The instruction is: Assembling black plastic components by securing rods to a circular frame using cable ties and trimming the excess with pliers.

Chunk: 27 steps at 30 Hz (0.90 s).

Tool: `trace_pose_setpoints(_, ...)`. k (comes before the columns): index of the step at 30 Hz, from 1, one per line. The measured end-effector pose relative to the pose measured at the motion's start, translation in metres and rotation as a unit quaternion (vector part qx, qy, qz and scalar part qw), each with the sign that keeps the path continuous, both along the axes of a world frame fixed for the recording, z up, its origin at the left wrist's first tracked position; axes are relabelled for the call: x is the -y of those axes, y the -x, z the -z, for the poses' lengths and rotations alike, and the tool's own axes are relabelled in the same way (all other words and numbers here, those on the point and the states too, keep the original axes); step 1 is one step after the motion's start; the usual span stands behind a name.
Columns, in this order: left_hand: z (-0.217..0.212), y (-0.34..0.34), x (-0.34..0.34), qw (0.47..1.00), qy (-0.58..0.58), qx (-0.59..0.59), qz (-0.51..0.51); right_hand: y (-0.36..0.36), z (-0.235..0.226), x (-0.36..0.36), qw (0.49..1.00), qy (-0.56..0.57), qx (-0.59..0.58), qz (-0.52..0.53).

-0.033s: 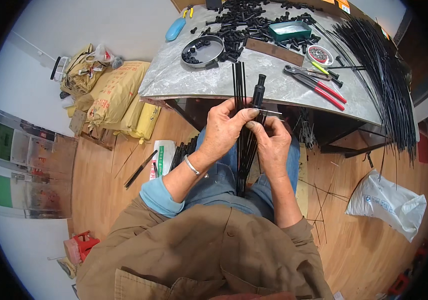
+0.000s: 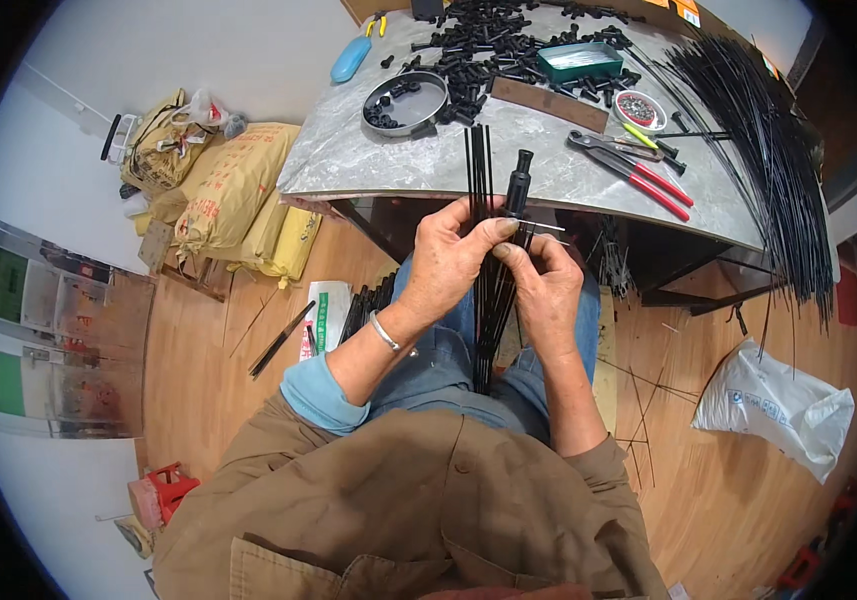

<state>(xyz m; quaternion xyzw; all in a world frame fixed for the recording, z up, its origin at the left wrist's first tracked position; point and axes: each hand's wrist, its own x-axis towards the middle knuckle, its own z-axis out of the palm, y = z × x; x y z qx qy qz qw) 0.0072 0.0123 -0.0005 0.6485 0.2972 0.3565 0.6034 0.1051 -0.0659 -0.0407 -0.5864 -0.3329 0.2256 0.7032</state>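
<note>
Above my lap, my left hand (image 2: 454, 245) is closed round a bundle of thin black rods (image 2: 485, 345). Its thumb presses at the lower end of a dark, stepped cylindrical fitting (image 2: 518, 185), which stands nearly upright beside the rods. A thin silvery pin (image 2: 546, 227) sticks out to the right from under that thumb. My right hand (image 2: 550, 290) is pinched shut just below the pin, its thumb touching near the rods. What lies between its fingertips is hidden. The rods' lower ends rest between my thighs.
On the grey table (image 2: 338, 150) lie a heap of black fittings (image 2: 478, 45), a round metal ring (image 2: 406, 128), a green box (image 2: 580, 62), a dish of small metal parts (image 2: 640, 110) and red-handled pincers (image 2: 638, 180). Long black rods (image 2: 768, 150) overhang its right edge. A white sack (image 2: 773, 410) lies on the floor.
</note>
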Motion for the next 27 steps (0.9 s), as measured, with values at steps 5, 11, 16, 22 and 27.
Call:
trace_pose_setpoints(5,0.004,0.004,0.002,1.000,-0.006,0.023,-0.006,-0.020,-0.013,0.004,0.988,0.079,-0.069,-0.116)
trace_pose_setpoints(11,-0.002,0.008,0.010,0.998,-0.004,0.065,-0.011,-0.033,-0.003,0.002,0.956,0.092,-0.141,-0.239)
trace_pose_setpoints(16,-0.001,0.014,0.003,0.998,-0.050,0.023,-0.013,-0.034,-0.009,-0.009,0.929,0.119,-0.206,-0.284)
trace_pose_setpoints(22,-0.019,0.017,-0.005,0.998,-0.046,-0.037,0.030,-0.022,-0.015,-0.007,0.955,0.133,-0.119,-0.235)
trace_pose_setpoints(27,-0.017,0.022,-0.010,0.998,0.024,-0.026,0.049,-0.023,-0.022,-0.009,0.945,0.148,-0.119,-0.265)
